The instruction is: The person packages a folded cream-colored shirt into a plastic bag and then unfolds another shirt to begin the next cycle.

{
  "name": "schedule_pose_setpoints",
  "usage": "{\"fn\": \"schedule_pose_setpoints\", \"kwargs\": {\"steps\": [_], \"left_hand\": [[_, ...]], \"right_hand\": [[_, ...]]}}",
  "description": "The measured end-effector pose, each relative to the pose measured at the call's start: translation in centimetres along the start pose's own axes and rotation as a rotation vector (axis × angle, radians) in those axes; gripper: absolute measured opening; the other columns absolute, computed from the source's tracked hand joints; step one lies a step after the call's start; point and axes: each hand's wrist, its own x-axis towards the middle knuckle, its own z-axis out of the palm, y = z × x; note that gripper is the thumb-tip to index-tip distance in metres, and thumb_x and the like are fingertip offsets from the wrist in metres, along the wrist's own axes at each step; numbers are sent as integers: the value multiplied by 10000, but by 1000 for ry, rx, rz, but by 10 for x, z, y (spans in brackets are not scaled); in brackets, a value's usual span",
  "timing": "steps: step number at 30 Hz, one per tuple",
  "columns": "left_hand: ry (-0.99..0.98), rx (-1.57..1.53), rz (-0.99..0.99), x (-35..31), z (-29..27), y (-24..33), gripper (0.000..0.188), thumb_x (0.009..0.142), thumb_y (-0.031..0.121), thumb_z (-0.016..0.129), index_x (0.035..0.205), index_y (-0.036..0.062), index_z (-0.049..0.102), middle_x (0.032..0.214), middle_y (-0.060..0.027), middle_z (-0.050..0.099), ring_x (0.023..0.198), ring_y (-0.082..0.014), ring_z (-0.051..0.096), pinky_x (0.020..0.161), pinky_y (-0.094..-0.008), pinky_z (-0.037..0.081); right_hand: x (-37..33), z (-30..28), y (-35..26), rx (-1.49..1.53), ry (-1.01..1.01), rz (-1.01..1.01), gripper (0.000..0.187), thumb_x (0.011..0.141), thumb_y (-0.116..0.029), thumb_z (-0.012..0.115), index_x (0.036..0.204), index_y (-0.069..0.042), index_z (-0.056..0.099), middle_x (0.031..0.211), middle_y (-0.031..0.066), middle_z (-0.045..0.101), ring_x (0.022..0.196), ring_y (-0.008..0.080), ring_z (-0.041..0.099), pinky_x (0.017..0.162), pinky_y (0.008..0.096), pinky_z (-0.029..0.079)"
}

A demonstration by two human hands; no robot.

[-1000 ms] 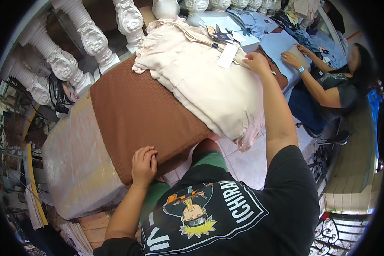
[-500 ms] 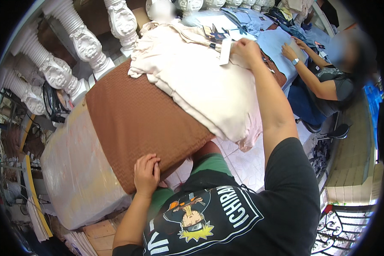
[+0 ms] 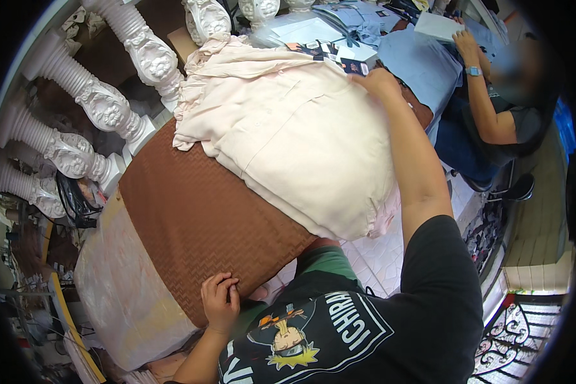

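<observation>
A stack of pale cream garments (image 3: 301, 141), some with ruffled edges, lies on a brown woven-pattern cloth (image 3: 198, 211). My right hand (image 3: 379, 84) reaches over the stack's far right edge, its fingers pinched at a small dark hang tag (image 3: 354, 66). More dark tags (image 3: 319, 50) lie beside it along the top of the stack. My left hand (image 3: 220, 301) rests on the near edge of the brown cloth. Its fingers are loosely bent and apart, with nothing in them.
A plastic-wrapped block (image 3: 128, 275) sits under the cloth at left. White carved balusters (image 3: 153, 57) line the far left. At right, a seated co-worker's hand (image 3: 468, 48) is by a white sheet (image 3: 438, 27), near blue garments (image 3: 416, 61). A metal grille (image 3: 512, 333) stands lower right.
The white tag at my right hand no longer shows; a dark tag is at my fingertips. The co-worker's hands have moved up to a white sheet. My left hand stays on the cloth.
</observation>
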Motion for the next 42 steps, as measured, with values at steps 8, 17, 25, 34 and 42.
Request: {"fn": "schedule_pose_setpoints", "kwargs": {"steps": [8, 17, 25, 34, 42], "left_hand": [[7, -19, 2, 4, 1, 3, 150, 763, 25, 630, 898, 89, 646, 1049, -54, 597, 1006, -270, 540, 884, -383, 418], [-2, -23, 42, 3, -2, 3, 160, 762, 27, 626, 904, 96, 654, 1057, -47, 600, 1013, -268, 542, 886, -383, 414], [-6, -45, 55, 2, -1, 2, 170, 756, 22, 624, 904, 101, 655, 1048, -37, 604, 1017, -259, 550, 874, -378, 411], [2, -12, 74, 2, -3, 2, 177, 751, 14, 615, 905, 94, 646, 1039, -52, 612, 994, -263, 558, 858, -377, 414], [55, -245, 166, 95, -12, -7, 142, 799, -23, 597, 924, 34, 630, 1005, -125, 629, 983, -300, 596, 854, -374, 477]], "right_hand": [[-9, -5, 8, 3, 76, -166, 388, 697, -401, 742, 913, -83, 690, 904, 145, 684, 880, 287, 657, 764, 397, 502], [-42, -10, -10, -172, 521, -345, 140, 767, -230, 677, 815, -100, 696, 798, 122, 682, 795, 303, 661, 699, 422, 503], [-42, -16, -11, -28, 494, -357, 162, 788, -231, 665, 795, -69, 677, 767, 122, 672, 709, 260, 650, 671, 369, 498], [-143, 8, -69, 534, -809, -1115, 157, 856, -193, 658, 927, -60, 613, 1131, 29, 631, 891, 99, 526, 855, 276, 425], [-162, 19, -49, 388, -583, -845, 121, 832, -138, 657, 901, -39, 666, 1092, 84, 656, 922, 191, 615, 811, 311, 473]]}}
